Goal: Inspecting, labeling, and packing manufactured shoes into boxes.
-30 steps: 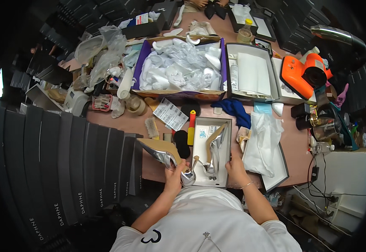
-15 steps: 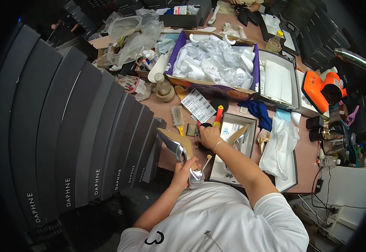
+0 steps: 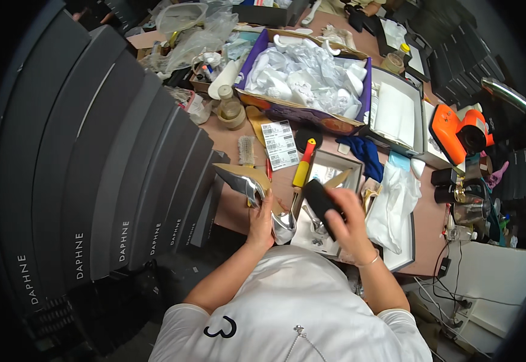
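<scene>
My left hand [image 3: 262,224] is wrapped around the middle of a silver high-heeled shoe [image 3: 237,179]. Its pointed toe faces away to the left and its tan insole shows. In my right hand [image 3: 350,226] is a black oblong block [image 3: 321,205], gripped at its near right side and raised over an open shoe box [image 3: 358,171]. Whether the block has bristles cannot be seen. Inside that box lies another shoe with a tan insole [image 3: 339,178], partly covered by the block and hand. A red-and-yellow handled tool [image 3: 304,163] rests beside the box's far left corner.
Dark shoe boxes [image 3: 103,133] stand stacked along the left. Beyond my hands are a label sheet [image 3: 282,145], a brush [image 3: 246,151], a glass jar [image 3: 231,111] and a purple carton [image 3: 368,90] of white wrapping. White cloth [image 3: 392,205] and an orange device [image 3: 447,130] are to the right.
My right hand has lifted the black block off the table and brought it back right, over the shoe box. The shoe in my left hand has shifted slightly left and away. My view has tilted a little.
</scene>
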A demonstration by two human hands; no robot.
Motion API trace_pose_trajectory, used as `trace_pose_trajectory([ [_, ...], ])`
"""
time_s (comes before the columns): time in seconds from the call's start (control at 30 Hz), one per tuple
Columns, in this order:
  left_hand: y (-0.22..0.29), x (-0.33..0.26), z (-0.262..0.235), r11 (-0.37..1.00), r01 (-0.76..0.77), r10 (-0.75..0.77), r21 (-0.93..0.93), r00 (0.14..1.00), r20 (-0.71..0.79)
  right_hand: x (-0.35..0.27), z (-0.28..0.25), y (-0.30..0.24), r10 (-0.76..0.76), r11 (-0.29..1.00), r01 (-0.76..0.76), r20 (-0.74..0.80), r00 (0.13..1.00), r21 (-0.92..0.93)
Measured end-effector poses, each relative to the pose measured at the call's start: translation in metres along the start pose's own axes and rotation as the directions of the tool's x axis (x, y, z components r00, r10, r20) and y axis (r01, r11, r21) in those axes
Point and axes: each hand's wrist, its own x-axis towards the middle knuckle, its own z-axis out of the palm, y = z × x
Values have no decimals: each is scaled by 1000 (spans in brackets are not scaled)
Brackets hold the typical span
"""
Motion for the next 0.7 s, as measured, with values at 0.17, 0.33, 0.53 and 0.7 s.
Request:
trace_pose_trajectory([
  [0.17, -15, -2, 24, 987, 161, -162, 23, 980, 114, -33, 35, -8, -217, 944, 243, 136, 967, -225],
  [0.33, -10, 13, 35, 962, 273, -260, -29, 939, 224, -90, -4, 44, -34, 929, 67, 98, 995, -364],
  [0.53, -4, 17, 49, 947, 320, -296, -11, 890, 347, -27, -3, -27, -254, 941, 256, 38, 966, -221],
  [0.7, 3, 22, 29, 973, 232, -220, 16, 895, 389, -58, 9, 16, -249, 911, 283, 145, 957, -301],
])
